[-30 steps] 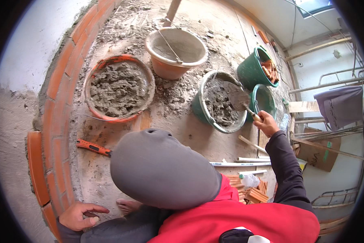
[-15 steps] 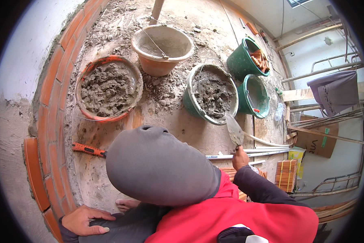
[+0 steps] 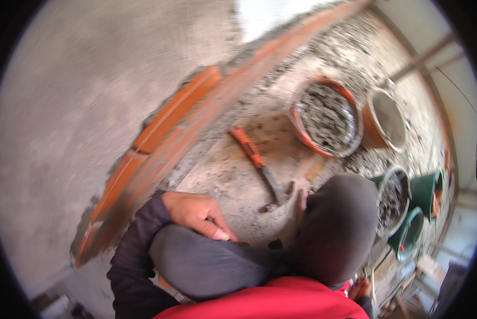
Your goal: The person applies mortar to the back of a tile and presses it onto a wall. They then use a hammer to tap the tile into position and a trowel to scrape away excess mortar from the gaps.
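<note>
My left hand (image 3: 198,213) rests on my raised left knee in dark grey trousers, its fingers loosely bent over the cloth and holding nothing. On the floor beyond it lies a hammer (image 3: 254,159) with an orange and black grip, its metal head near my bare foot (image 3: 302,199). Partly hidden behind my right knee, my right hand (image 3: 359,288) is low at the right with its fingers curled. It held a trowel half a second ago; the blade does not stand out in this blurred view.
A low brick course (image 3: 180,111) with a taut line runs along the left wall. At the right stand an orange-rimmed mortar tub (image 3: 322,153), a light orange bucket (image 3: 374,130), a green mortar bucket (image 3: 406,194), and two other green buckets, one holding brick pieces (image 3: 436,203).
My view has swung left toward the brick course, so the buckets sit farther right. The hammer's head has come into sight. My left hand's fingers have bent; my right hand is mostly behind my knee.
</note>
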A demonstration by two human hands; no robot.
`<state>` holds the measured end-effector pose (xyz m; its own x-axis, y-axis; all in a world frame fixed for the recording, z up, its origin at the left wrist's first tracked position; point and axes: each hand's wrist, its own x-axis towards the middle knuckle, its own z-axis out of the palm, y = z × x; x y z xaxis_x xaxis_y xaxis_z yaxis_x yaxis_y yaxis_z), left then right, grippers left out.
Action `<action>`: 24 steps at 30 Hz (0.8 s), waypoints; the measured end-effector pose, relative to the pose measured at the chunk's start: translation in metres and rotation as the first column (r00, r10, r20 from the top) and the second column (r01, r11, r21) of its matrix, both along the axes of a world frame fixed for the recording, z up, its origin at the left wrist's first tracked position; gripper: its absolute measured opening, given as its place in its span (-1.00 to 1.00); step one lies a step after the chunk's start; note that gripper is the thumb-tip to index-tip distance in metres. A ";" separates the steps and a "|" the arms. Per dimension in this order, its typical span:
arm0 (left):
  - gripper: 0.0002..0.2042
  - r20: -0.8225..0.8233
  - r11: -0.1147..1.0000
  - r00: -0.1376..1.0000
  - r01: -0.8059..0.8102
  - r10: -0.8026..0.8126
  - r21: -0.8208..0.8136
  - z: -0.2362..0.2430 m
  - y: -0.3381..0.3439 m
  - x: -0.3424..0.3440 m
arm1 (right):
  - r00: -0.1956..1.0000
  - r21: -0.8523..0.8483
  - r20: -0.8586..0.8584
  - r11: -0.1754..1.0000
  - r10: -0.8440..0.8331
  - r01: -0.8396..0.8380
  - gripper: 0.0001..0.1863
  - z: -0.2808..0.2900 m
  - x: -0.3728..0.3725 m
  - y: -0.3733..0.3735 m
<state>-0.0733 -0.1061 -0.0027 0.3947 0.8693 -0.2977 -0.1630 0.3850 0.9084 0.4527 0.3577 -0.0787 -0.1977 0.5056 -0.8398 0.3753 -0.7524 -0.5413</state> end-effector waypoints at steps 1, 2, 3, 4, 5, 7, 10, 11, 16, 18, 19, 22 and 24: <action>-0.59 0.104 0.998 0.992 -0.068 0.066 0.017 -0.020 -0.016 0.005 | 0.994 0.040 0.051 0.995 0.094 -0.096 -0.85 0.011 -0.021 -0.007; -0.59 0.199 0.990 0.971 -0.140 0.132 0.024 -0.031 -0.031 0.015 | 0.974 0.067 0.090 0.975 0.208 -0.214 -0.84 0.023 -0.048 -0.012; -0.60 0.308 0.970 0.924 -0.241 0.226 0.011 -0.040 -0.044 0.026 | 0.932 0.102 0.130 0.931 0.338 -0.351 -0.84 0.032 -0.069 -0.015; -0.61 0.429 0.946 0.858 -0.323 0.283 0.022 -0.060 -0.054 0.037 | 0.870 0.172 0.190 0.857 0.455 -0.486 -0.83 0.057 -0.095 -0.020; -0.61 0.542 0.915 0.772 -0.403 0.333 0.012 -0.075 -0.063 0.052 | 0.785 0.231 0.245 0.753 0.568 -0.617 -0.83 0.083 -0.122 -0.023; -0.63 0.511 0.849 0.711 -0.522 0.483 -0.077 -0.099 -0.071 0.081 | 0.573 0.353 0.361 0.461 0.736 -0.814 -0.81 0.140 -0.191 -0.029; -0.66 0.082 0.719 0.728 -0.643 0.681 -0.264 -0.138 -0.053 0.119 | 0.273 0.501 0.507 -0.022 0.817 -0.865 -0.79 0.216 -0.291 -0.048; -0.68 -0.159 0.614 0.686 -0.713 0.710 -0.339 -0.144 -0.060 0.137 | 0.155 0.534 0.514 -0.173 0.843 -0.827 -0.78 0.224 -0.329 -0.061; -0.72 -0.556 0.345 0.159 -0.905 0.816 0.247 -0.177 -0.045 0.198 | -0.299 0.578 0.555 -0.619 0.776 -0.531 -0.74 0.200 -0.467 -0.132; -0.76 -0.555 0.279 -0.047 -0.827 0.831 0.488 -0.195 -0.029 0.212 | -0.430 0.558 0.561 -0.707 0.707 -0.435 -0.72 0.153 -0.496 -0.153; -0.80 -0.489 0.250 -0.029 -0.833 0.872 0.494 -0.220 -0.024 0.222 | -0.445 0.622 0.560 -0.710 0.699 -0.330 -0.72 0.126 -0.504 -0.158; -0.81 -0.527 0.245 -0.180 -0.732 0.830 0.636 -0.238 -0.019 0.229 | -0.533 0.609 0.606 -0.775 0.591 -0.167 -0.72 0.081 -0.543 -0.192; -0.81 -0.595 0.312 -0.159 -0.730 0.788 0.608 -0.240 -0.030 0.232 | -0.570 0.666 0.576 -0.741 0.586 -0.088 -0.71 0.045 -0.569 -0.213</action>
